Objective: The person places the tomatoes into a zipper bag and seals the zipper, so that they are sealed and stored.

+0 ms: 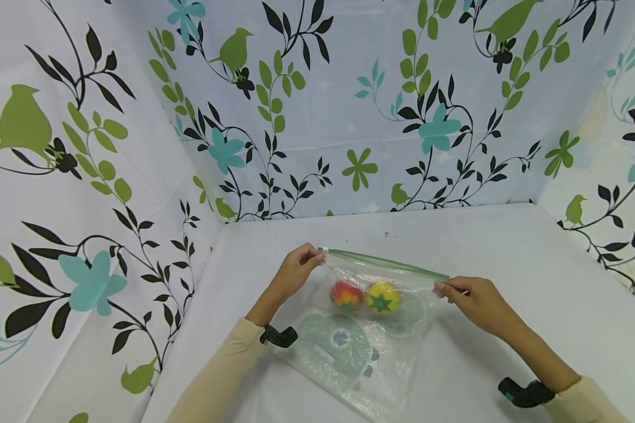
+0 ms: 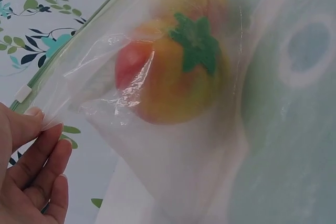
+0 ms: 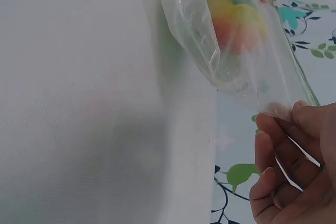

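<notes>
A clear zip bag [image 1: 402,364] with a green zip strip [image 1: 386,261] along its top hangs between both hands. My left hand [image 1: 295,271] pinches its upper left corner, just by the white slider [image 2: 22,93]. At the upper right corner, my right hand [image 1: 478,302] pinches the plastic between thumb and index finger. Inside lie two round tomato-like toys with green leafy tops, a red one [image 1: 346,294] and a yellow one [image 1: 383,297]. In the left wrist view, a toy [image 2: 173,77] shows red, orange and yellow through the plastic.
The bag is over a white table [image 1: 487,241], with a pale green printed shape [image 1: 333,346] showing at its lower part. Patterned cloth [image 1: 307,117] with birds and leaves stands behind and at both sides. Black bands [image 1: 526,392] sit on the wrists.
</notes>
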The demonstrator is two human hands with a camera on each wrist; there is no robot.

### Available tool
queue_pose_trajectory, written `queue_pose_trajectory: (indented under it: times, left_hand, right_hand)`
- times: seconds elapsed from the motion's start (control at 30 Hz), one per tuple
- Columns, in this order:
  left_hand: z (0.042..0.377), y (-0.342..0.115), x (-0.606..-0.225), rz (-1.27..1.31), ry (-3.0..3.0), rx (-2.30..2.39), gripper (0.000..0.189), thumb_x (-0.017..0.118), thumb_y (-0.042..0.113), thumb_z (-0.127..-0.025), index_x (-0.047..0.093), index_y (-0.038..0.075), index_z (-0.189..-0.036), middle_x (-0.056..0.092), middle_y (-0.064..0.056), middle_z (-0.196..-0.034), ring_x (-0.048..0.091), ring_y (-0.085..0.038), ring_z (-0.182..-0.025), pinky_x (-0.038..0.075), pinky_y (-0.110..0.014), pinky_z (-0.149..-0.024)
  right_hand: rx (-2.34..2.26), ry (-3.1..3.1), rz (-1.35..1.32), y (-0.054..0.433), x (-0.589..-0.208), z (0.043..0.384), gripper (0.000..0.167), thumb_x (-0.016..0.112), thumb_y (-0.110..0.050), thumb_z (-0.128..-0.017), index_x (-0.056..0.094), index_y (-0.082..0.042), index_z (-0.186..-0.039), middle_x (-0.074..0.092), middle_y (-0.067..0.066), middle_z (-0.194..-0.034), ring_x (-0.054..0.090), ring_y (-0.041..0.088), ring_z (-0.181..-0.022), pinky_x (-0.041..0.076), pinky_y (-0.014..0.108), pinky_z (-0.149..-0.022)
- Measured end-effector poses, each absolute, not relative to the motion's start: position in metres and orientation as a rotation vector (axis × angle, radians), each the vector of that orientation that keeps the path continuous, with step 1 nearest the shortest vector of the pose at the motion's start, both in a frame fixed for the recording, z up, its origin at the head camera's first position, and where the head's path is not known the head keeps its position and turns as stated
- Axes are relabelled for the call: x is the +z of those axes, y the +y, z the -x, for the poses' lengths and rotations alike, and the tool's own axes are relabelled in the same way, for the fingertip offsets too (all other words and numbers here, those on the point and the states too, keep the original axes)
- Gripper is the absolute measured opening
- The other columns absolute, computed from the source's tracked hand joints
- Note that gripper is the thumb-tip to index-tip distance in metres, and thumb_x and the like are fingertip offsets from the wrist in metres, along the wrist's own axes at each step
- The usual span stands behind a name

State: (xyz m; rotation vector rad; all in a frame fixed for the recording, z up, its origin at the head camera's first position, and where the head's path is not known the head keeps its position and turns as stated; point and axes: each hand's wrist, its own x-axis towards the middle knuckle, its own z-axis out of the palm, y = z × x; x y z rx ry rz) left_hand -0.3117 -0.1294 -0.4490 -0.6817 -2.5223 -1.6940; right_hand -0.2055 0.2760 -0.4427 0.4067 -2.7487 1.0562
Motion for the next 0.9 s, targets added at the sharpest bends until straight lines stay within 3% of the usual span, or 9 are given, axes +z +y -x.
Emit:
queue_pose_trajectory:
  times: [0.1, 0.27, 0.53, 0.77, 0.9]
  left_hand:
    - [0.312, -0.129, -0.45, 0.676, -2.537, -1.64, 0.016, 0.062, 0.021, -0.109, 0.067, 0.008, -0.101, 0.073, -0.007, -0.103, 0.064, -0.018, -0.094, 0.047, -0.03, -0.079]
    - [0.313, -0.126, -0.449, 0.727, -2.587, -1.53, 0.015, 0.062, 0.024, -0.109, 0.064, 0.009, -0.107, 0.07, -0.008, -0.104, 0.062, -0.019, -0.094, 0.048, -0.034, -0.083]
    - [0.314, -0.125, -0.44, 0.79, -2.666, -1.272, 0.026, 0.06, 0.017, -0.109, 0.059, 0.012, -0.135, 0.072, -0.009, -0.104, 0.067, -0.024, -0.099, 0.054, -0.043, -0.091]
    - [0.315, -0.125, -0.426, 0.879, -2.717, -0.854, 0.019, 0.062, 0.018, -0.108, 0.064, 0.01, -0.125, 0.073, -0.008, -0.107, 0.068, -0.025, -0.097, 0.054, -0.044, -0.085]
    - [0.316, -0.125, -0.417, 0.98, -2.663, -0.61, 0.011, 0.066, 0.016, -0.106, 0.068, 0.009, -0.114, 0.072, -0.007, -0.103, 0.068, -0.024, -0.094, 0.056, -0.044, -0.085]
  right_hand:
    - [1.043, -2.752, -0.419, 0.277, -0.446, 0.207, 0.021, 0.067, -0.028, -0.106, 0.082, -0.015, -0.101, 0.077, -0.003, -0.093, 0.066, 0.011, -0.081, 0.053, 0.027, -0.066]
    - [0.997, -2.755, -0.416, 0.279, -0.45, 0.208, 0.018, 0.068, -0.027, -0.105, 0.082, -0.016, -0.102, 0.077, -0.002, -0.097, 0.062, 0.008, -0.08, 0.051, 0.027, -0.064]
    - [0.967, -2.756, -0.421, 0.278, -0.448, 0.21, 0.017, 0.069, -0.026, -0.104, 0.082, -0.014, -0.103, 0.076, 0.001, -0.098, 0.056, 0.01, -0.076, 0.049, 0.026, -0.063]
    - [0.922, -2.755, -0.458, 0.274, -0.444, 0.212, 0.019, 0.069, -0.029, -0.104, 0.08, -0.013, -0.102, 0.078, 0.005, -0.106, 0.069, 0.021, -0.091, 0.057, 0.032, -0.075]
    - [0.933, -2.756, -0.472, 0.274, -0.442, 0.212, 0.013, 0.071, -0.023, -0.103, 0.078, -0.013, -0.1, 0.078, 0.005, -0.103, 0.072, 0.025, -0.092, 0.059, 0.033, -0.074]
